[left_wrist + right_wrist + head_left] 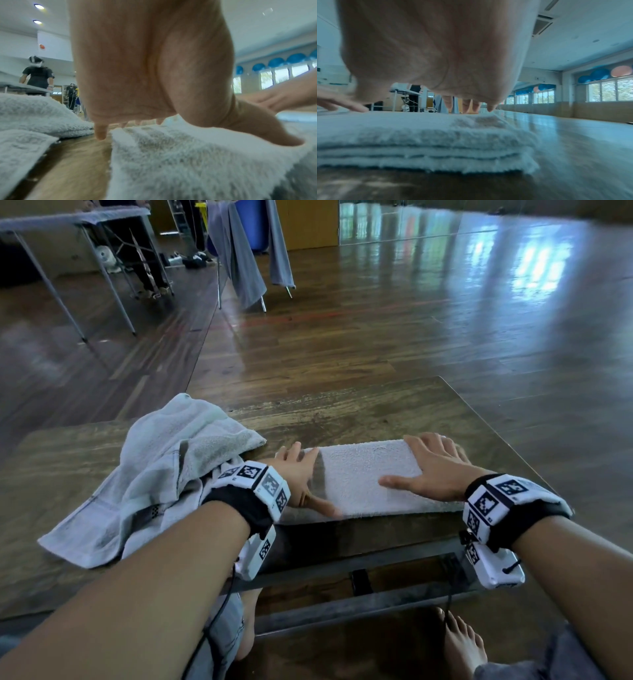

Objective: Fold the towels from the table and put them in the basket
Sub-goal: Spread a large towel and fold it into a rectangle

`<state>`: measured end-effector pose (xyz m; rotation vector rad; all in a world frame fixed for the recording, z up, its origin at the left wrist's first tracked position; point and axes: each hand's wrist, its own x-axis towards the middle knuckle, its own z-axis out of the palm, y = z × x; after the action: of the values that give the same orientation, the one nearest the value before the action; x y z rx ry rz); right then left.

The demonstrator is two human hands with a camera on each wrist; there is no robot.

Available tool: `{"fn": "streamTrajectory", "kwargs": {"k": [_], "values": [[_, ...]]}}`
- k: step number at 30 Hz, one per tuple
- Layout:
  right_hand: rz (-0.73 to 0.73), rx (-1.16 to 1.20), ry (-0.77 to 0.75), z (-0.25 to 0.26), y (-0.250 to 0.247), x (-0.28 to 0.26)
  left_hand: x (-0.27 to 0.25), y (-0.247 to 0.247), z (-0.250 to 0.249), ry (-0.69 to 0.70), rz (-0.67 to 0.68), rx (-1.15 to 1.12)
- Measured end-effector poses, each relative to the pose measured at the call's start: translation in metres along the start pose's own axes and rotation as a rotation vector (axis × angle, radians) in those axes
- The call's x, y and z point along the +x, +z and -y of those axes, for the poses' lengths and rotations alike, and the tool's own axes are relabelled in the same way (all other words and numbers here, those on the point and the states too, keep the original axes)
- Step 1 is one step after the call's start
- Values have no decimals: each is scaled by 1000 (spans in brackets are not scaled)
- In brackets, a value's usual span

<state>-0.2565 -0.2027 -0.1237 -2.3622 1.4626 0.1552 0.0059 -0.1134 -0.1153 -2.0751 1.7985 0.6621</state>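
Observation:
A white towel [359, 474] lies folded into a long strip on the wooden table [342, 412]; the right wrist view shows its stacked layers [423, 142]. My left hand [299, 474] lies flat on the strip's left end, fingers straight, thumb pointing along the near edge. My right hand [431, 465] presses flat on the right end with fingers spread. In the left wrist view the palm [145, 67] hovers over the pile [171, 155]. A second, crumpled towel [154, 474] lies to the left. No basket is in view.
The table's near edge and metal frame [342, 570] are close to my bare feet. Beyond the table is wooden floor. Far left stand another table [68, 220] and a chair draped with grey cloth [239, 251]. Other people stand in the background.

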Motion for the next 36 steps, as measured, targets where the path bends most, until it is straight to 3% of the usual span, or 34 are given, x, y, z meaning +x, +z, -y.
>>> {"fn": "streamTrajectory", "kwargs": {"k": [3, 8, 12, 15, 19, 25, 30, 36], "values": [[-79, 36, -85, 18, -3, -1, 3, -11, 0, 13, -57, -62], [70, -31, -53, 38, -2, 2, 5, -13, 1, -52, -145, -40], [-34, -52, -74, 43, -7, 3, 3, -14, -2, -73, -209, -39], [-94, 26, -136, 49, -7, 4, -1, -14, -6, -2, -160, -173], [12, -32, -115, 51, 0, 10, -8, -13, -10, 114, -148, -255], [11, -45, -164, 35, 2, 11, -21, -8, -11, 252, -23, -318], [-41, -19, -108, 20, 5, 4, -19, 0, -17, 332, -155, -250], [20, -8, -146, 8, 2, -3, -15, 4, -20, 465, -291, -288]]}}
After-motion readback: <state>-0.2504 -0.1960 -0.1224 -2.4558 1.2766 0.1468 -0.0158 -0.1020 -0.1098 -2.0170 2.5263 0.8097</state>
